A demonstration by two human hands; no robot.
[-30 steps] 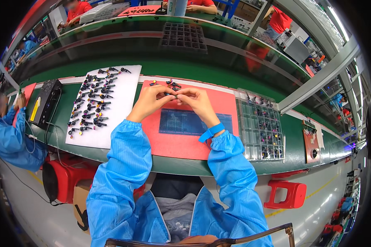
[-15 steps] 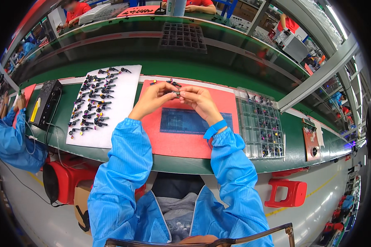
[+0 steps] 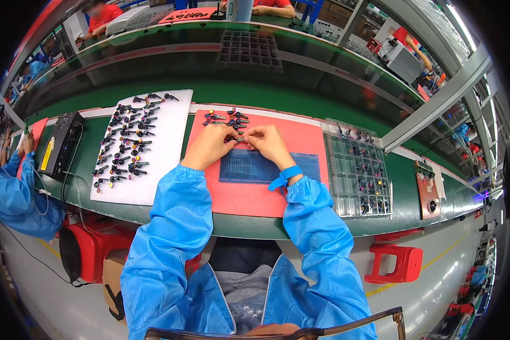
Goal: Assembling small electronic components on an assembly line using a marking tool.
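My left hand and my right hand meet over the pink mat, fingertips pinched together. Between them is a small dark piece, mostly covered by the fingers, so its kind is unclear. Just beyond the hands, several black stemmed earbuds with coloured ends lie on the mat. A blue sheet with a fine printed grid lies beneath my hands, partly covered by the right wrist, which wears a blue strap.
Left of the mat, a white foam board carries rows of earbuds. A clear compartment tray, partly filled, stands at the right. A black box with cables sits farther left, near a co-worker's blue sleeve. A metal post slants up at right.
Both hands have come slightly nearer to me and lower over the mat, still pinching together. More earbuds at the mat's far edge now show.
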